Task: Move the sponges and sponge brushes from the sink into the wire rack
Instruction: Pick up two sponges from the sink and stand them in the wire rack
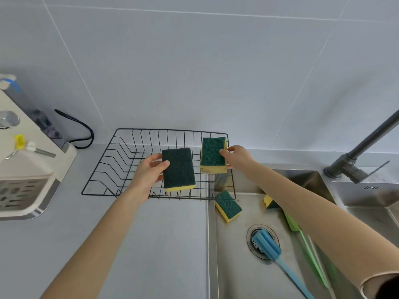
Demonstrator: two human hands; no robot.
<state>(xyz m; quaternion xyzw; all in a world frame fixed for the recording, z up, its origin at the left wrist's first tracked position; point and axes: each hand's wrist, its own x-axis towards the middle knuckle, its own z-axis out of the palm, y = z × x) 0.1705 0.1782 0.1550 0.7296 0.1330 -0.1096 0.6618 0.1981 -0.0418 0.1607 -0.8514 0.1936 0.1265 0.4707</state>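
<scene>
Both hands grip sponges over the wire rack [121, 160]: left hand [149, 171] a dark-green sponge [178, 169], right hand [238, 157] a lighter-green sponge [213, 155]. Rack's left half lies open.

Two green-topped yellow sponges are held over the black wire rack [121, 160] on the tabletop: one [178, 168] near its front edge, one [213, 154] at its right rear corner. In the steel sink [237, 266], a third sponge [228, 205] lies by the left rear corner, a fourth [270, 202] is partly hidden, a blue sponge brush [267, 243] rests across the drain, and a green one [302, 238] lies along the right wall.

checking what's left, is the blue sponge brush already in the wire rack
No, the blue sponge brush lies in the sink over the drain, outside the wire rack.
</scene>
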